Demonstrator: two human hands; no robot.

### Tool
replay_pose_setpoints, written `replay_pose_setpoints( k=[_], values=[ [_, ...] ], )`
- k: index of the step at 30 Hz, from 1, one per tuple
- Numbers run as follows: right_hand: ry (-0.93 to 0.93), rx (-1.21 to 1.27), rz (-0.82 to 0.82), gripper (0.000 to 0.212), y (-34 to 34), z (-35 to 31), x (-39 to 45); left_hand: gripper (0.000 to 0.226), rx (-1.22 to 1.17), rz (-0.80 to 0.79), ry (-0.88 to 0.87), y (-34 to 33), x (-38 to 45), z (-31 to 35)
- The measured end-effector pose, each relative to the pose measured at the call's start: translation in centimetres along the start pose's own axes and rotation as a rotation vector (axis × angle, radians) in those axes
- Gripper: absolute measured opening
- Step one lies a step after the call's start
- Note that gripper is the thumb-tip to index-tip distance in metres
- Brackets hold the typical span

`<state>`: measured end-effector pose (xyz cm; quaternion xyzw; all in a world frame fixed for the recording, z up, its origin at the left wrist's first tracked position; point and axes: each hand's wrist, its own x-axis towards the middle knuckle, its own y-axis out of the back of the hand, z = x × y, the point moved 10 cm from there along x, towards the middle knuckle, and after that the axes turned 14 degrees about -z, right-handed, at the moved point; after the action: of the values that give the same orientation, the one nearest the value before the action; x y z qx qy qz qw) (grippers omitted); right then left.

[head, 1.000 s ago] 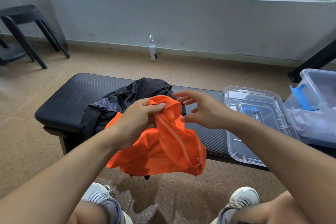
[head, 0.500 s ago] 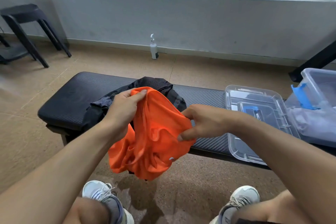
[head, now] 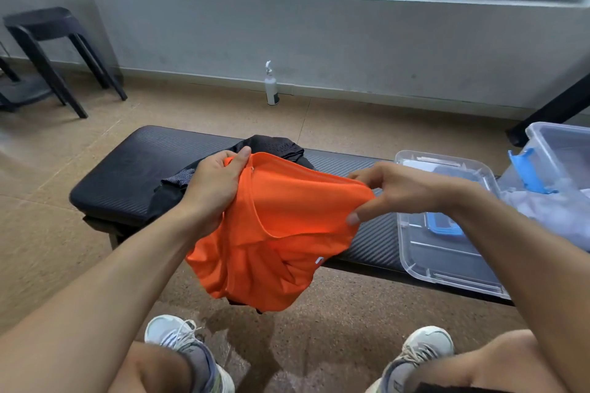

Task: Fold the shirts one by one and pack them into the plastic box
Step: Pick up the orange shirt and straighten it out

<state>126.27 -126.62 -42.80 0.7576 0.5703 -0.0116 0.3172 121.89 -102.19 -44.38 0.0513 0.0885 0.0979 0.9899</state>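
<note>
So we've got a black stool (head: 41, 29) way off left of the bench (head: 127, 169), back by the wall. On the bench sits a pile of dark shirts (head: 274, 145), and right in front of that we're holding the orange shirt (head: 277, 233) up in the air, hanging down over the bench's near edge. Our left hand (head: 214, 185) is clamped on the shirt's left top edge, thumb up over the hem. Our right hand (head: 392, 191) pinches the right top edge between thumb and fingers, so the fabric's stretched between the two. Behind the bench a spray bottle (head: 271, 86) stands on the floor. At the bench's right end lies a clear lid (head: 447, 233), and past that the box (head: 558, 153) with pale cloth in it.
</note>
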Motion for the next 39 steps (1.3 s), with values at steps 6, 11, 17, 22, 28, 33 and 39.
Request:
replay_pose_setpoints(
  k=[6, 11, 17, 22, 28, 33, 39],
  values=[
    [-0.094, -0.064, 0.164, 0.029, 2.5, 3.0, -1.1, 0.050, 0.020, -0.150, 0.065, -0.7, -0.1, 0.0],
    [-0.200, 0.032, 0.543, 0.023, 5.1, 7.7, -2.3, 0.037, -0.096, -0.379, 0.099, -2.2, -0.5, -0.7],
    [-0.187, -0.165, 0.437, 0.016, 3.0, 6.3, -0.6, 0.033, -0.031, -0.411, 0.059, -2.5, -0.1, -1.2],
    [-0.079, -0.155, 0.249, 0.017, -1.0, 2.3, 2.0, 0.010, 0.039, -0.333, -0.019, -2.8, 0.2, -0.1],
    [-0.269, -0.501, 0.234, 0.030, -1.3, 3.4, 3.4, 0.020, 0.404, -0.197, -0.105, -1.4, 0.3, 0.7],
    [-0.356, -0.411, 0.268, 0.057, 0.8, 6.8, 2.8, 0.028, 0.600, -0.121, -0.112, -0.8, 0.2, 1.4],
    [-0.298, -0.448, 0.232, 0.021, 0.0, 7.2, 3.7, 0.031, 0.604, -0.070, -0.131, 0.2, -0.2, 1.9]
  ],
)
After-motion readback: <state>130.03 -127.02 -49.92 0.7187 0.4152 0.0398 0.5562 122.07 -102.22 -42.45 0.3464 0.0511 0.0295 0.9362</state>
